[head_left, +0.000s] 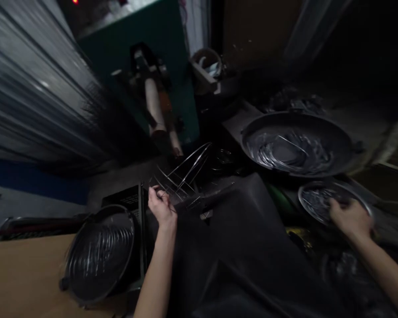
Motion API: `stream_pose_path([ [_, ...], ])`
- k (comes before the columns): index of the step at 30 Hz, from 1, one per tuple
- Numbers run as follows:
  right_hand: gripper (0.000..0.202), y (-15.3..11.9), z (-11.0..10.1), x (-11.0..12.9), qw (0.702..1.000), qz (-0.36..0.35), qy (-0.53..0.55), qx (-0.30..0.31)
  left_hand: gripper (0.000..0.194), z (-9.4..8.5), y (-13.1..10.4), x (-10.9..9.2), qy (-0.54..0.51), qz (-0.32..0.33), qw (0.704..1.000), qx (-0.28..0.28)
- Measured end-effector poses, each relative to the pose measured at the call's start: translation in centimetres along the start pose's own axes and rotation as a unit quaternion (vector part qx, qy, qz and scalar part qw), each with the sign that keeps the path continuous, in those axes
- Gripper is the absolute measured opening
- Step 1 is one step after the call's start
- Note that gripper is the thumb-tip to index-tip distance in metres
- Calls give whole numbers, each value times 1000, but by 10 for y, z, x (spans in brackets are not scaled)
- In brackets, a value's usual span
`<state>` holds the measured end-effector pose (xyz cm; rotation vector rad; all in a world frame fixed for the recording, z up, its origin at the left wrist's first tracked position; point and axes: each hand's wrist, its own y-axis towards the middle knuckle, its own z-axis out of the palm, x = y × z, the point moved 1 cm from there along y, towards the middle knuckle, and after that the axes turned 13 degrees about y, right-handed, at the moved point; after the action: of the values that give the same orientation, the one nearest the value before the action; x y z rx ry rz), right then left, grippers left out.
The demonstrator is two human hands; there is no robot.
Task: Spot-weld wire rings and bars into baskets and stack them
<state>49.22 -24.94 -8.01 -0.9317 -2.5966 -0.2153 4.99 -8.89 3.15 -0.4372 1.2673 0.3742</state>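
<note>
My left hand [162, 206] is closed in a pinch on thin bent metal wires [185, 174], which spread up and to the right from its fingers. They stand in front of the green machine, below its pale rod-like arms [155, 104]. At the right, my right hand [351, 217] reaches into a small round metal bowl [301, 192]. Small shiny metal pieces [318, 201] lie in that bowl, by my fingertips. Blur and the pieces hide whether those fingers grip anything.
A wide dark pan [341, 132] with curved wires stands beyond the small bowl. At the lower left, a round black pan [101, 282] holds wire rings, beside a brown board [23, 278]. The green machine [116, 39] rises ahead. Dark cloth [239, 247] covers my lap.
</note>
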Motion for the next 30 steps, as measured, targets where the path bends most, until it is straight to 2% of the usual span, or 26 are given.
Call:
stream_pose_path([
  [1, 38, 0, -3, 13, 994, 71, 81, -35, 32, -1, 2, 0, 5, 14, 1000, -12],
  [2, 32, -1, -4, 31, 973, 121, 188, -49, 34, -3, 4, 1, 12, 25, 999, -23],
  [3, 30, -4, -5, 56, 944, 134, 298, -41, 35, -5, 5, 1, 19, 34, 999, -33],
  [5, 33, -11, -5, 120, 872, 95, 479, 31, 36, -8, 7, 2, 31, 43, 997, -49],
  [6, 35, -16, -3, 154, 839, 73, 533, 79, 36, -8, 8, 3, 34, 44, 997, -53],
  [8, 38, -24, 1, 221, 784, 53, 597, 162, 35, -9, 9, 3, 33, 44, 997, -60],
  [10, 36, -29, 5, 277, 742, 39, 634, 216, 36, -10, 12, 3, 26, 44, 996, -68],
  [13, 31, -32, 11, 334, 701, 41, 666, 251, 35, -13, 17, 6, 25, 44, 996, -77],
  [16, 30, -32, 16, 362, 655, 63, 705, 265, 34, -20, 22, 12, 37, 29, 996, -74],
  [19, 31, -34, 19, 375, 607, 95, 736, 286, 33, -28, 29, 20, 43, 13, 996, -75],
  [21, 32, -36, 19, 380, 589, 112, 742, 300, 34, -33, 33, 23, 53, 8, 996, -78],
  [25, 32, -39, 19, 388, 577, 139, 745, 305, 37, -36, 39, 27, 62, 3, 995, -72],
  [30, 30, -39, 21, 391, 580, 143, 745, 299, 38, -34, 40, 28, 50, -6, 996, -76],
])
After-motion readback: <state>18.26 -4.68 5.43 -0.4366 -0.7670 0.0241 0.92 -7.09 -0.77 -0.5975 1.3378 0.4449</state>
